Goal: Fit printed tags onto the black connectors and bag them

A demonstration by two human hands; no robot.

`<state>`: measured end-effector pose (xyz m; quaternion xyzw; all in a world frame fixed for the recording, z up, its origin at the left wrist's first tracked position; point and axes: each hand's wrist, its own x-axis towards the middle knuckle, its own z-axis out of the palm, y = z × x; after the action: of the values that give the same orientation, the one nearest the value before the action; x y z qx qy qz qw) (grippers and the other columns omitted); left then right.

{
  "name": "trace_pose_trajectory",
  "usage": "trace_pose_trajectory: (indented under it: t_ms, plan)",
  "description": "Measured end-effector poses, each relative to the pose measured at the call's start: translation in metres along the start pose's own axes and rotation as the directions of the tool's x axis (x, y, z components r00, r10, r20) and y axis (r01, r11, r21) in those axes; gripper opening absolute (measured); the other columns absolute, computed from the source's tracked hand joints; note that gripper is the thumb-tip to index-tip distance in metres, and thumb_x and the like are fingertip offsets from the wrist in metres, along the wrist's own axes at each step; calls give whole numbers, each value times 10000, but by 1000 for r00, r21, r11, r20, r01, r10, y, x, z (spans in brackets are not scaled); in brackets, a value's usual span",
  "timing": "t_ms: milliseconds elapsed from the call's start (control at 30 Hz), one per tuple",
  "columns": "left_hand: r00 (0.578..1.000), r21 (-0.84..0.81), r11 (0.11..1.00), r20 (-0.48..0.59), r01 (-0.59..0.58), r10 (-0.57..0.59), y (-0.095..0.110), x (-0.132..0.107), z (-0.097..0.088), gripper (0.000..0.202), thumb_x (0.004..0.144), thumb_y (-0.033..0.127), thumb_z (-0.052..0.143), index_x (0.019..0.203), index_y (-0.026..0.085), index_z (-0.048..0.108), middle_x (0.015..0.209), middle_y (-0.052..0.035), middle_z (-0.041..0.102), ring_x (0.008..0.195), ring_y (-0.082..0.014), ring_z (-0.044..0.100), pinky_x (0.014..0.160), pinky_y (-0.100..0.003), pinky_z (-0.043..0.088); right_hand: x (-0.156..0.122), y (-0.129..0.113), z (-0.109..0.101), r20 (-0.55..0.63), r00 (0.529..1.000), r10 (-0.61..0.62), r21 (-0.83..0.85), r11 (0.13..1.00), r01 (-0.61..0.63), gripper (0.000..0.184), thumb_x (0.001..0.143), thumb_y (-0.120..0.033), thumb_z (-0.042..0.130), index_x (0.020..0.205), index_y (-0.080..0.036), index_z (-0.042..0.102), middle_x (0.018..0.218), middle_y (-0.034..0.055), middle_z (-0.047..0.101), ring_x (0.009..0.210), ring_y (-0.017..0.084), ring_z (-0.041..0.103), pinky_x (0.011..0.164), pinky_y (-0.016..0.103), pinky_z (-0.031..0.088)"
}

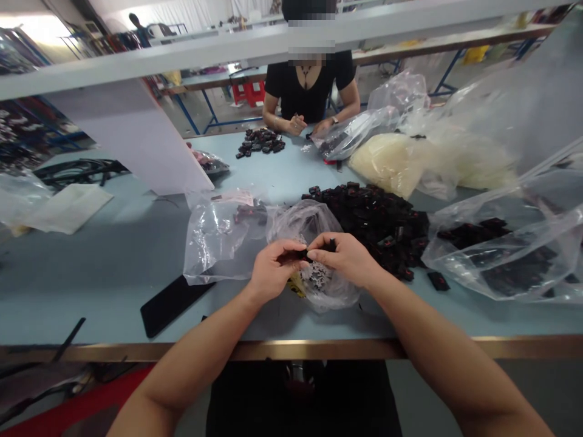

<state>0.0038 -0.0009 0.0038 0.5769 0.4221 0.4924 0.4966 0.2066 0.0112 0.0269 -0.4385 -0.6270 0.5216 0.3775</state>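
My left hand (274, 268) is closed on a small black plastic part (301, 255), pinched between thumb and fingers. From the right, the thumb and index finger of my right hand (342, 258) pinch at the same part. A dark tip (332, 244) shows among the right hand's curled fingers; what it belongs to is hidden. Right under both hands lies an open clear plastic bag (337, 296) of small pale grey pieces (317, 276). Close behind the right hand spreads a large heap of black plastic parts (378, 218), some with red marks.
A black phone-like slab (170, 306) lies left of my forearm, beside a clear bag (214, 237). At right are a bag of black parts (514, 261) and cream-filled bags (387, 161). Opposite, a person (310, 91) handles something near a smaller black pile (260, 142). A white bar (204, 45) crosses above.
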Motion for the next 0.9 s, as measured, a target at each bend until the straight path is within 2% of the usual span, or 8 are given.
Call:
trace_pose_trajectory:
  t_ms: [167, 267, 367, 600, 767, 900]
  plan:
    - [999, -58, 998, -17, 30, -31, 0, 1, 2, 339, 646, 271, 946, 933, 202, 778, 875, -25, 793, 821, -194, 745, 789, -318, 617, 1, 1, 0, 15, 997, 78, 158, 984, -80, 364, 753, -521, 847, 821, -192, 707, 575, -61, 534, 494, 98, 396, 479, 252, 309]
    - [997, -110, 992, -43, 64, -69, 0, 4, 3, 363, 633, 264, 945, 939, 194, 763, 879, -22, 787, 805, -182, 733, 770, -304, 605, 0, 1, 0, -32, 995, 97, 253, 964, -86, 387, 760, -547, 840, 834, -202, 682, 633, -39, 593, 504, 104, 431, 477, 256, 322]
    - [994, -138, 987, -61, 80, -89, -1, 5, 2, 381, 619, 268, 955, 931, 189, 751, 881, -19, 782, 793, -169, 721, 766, -293, 594, -1, 0, 0, -63, 993, 95, 250, 965, -77, 358, 756, -513, 842, 864, -203, 699, 718, -8, 663, 546, 114, 489, 498, 262, 362]
    - [994, -175, 982, -67, 71, -84, -1, 5, 3, 410, 604, 286, 973, 927, 189, 739, 868, -22, 785, 787, -169, 727, 745, -285, 595, -1, -4, 0, -72, 994, 83, 270, 961, -60, 293, 767, -420, 810, 957, -204, 754, 731, 7, 701, 624, 147, 596, 523, 269, 397]
    - [996, -150, 987, -62, 55, -65, -2, 5, 2, 422, 612, 328, 983, 933, 191, 747, 879, -25, 784, 804, -174, 735, 761, -293, 602, -1, -3, -1, -99, 990, 99, 304, 951, -65, 335, 733, -458, 860, 918, -212, 730, 748, 13, 714, 581, 135, 575, 486, 256, 344]
    - [997, -143, 988, -54, 55, -63, -1, 4, 2, 412, 624, 309, 975, 940, 189, 741, 880, -24, 786, 806, -180, 741, 768, -302, 607, 0, -2, -2, -68, 989, 130, 284, 953, -105, 360, 742, -513, 848, 880, -197, 743, 657, -12, 652, 509, 102, 460, 468, 248, 276]
